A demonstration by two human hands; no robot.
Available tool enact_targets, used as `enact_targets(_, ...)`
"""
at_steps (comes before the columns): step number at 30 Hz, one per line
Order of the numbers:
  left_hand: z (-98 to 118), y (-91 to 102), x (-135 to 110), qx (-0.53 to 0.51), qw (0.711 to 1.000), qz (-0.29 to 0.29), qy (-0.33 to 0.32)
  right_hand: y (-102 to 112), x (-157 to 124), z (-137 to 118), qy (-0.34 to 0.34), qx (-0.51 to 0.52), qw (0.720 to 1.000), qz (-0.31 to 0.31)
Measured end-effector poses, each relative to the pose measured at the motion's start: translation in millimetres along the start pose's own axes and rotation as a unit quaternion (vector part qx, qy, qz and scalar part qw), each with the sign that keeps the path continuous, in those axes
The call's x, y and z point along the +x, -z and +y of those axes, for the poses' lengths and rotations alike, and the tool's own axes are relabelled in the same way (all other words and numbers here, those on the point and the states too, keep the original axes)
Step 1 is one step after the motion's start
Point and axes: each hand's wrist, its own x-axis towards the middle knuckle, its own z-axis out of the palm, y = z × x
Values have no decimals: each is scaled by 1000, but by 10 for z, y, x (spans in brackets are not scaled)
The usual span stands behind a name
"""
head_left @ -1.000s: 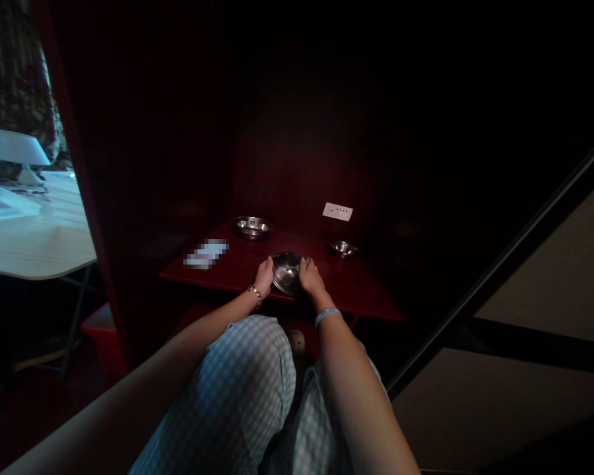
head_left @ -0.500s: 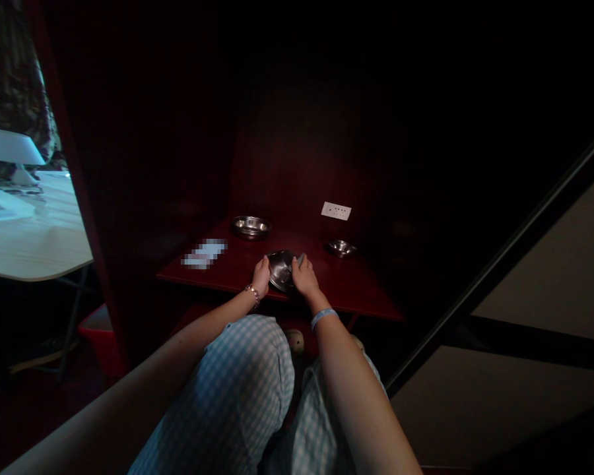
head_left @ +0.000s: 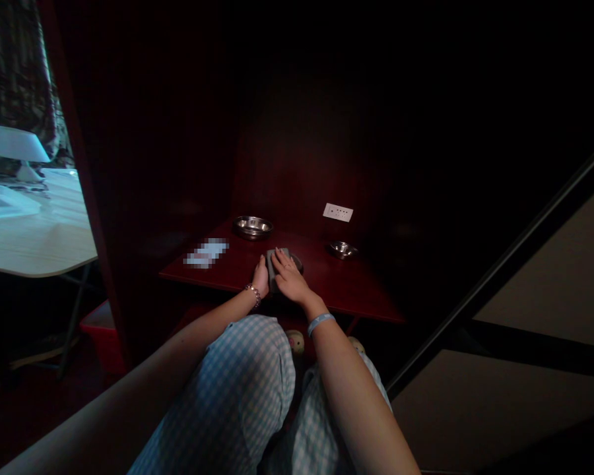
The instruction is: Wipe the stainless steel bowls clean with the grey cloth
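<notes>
A small steel bowl (head_left: pixel 298 263) sits near the front edge of a dark red table (head_left: pixel 361 293); only part of its rim shows. My left hand (head_left: pixel 261 276), with a bead bracelet at the wrist, is closed on the bowl's left edge. My right hand (head_left: pixel 290 277), with a pale blue wristband, lies flat with its fingers stretched out on a grey cloth (head_left: pixel 273 256) that covers the bowl.
A larger steel bowl (head_left: pixel 252 226) stands at the table's back left and a small one (head_left: pixel 342 249) at the right. A white socket plate (head_left: pixel 337 212) is on the back wall. A pale table (head_left: pixel 30 237) and a red box (head_left: pixel 99 330) are at left.
The bowl was tilted up between both hands with its inside showing. Now it lies lower, and my right hand has moved from its right edge onto the cloth on top.
</notes>
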Motion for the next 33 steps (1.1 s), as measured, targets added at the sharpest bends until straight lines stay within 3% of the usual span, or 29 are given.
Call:
enact_targets(3, 4, -37, -28, -13, 999, 48, -10, -4, -76, -20, 31, -51, 998, -25)
enact_targets(8, 26, -56, -105, -7, 998, 55, -7, -86, -183, -19, 47, -117, 992, -21)
enact_targets(17, 99, -139, -209, -11, 1000, -9, -11, -134, -212, -46, -29, -226, 971, 74)
enact_targets(21, 119, -142, -218, 9, 1000, -12, -2, -138, -168, -35, -50, -227, 967, 103)
enact_targets(27, 95, -103, -162, 9, 1000, 14, -17, -119, -91, -93, -60, -181, 977, 98)
enact_targets(33, 78, -95, -150, 1, 1000, -15, -9, -122, -60, -101, -67, -175, 973, 133)
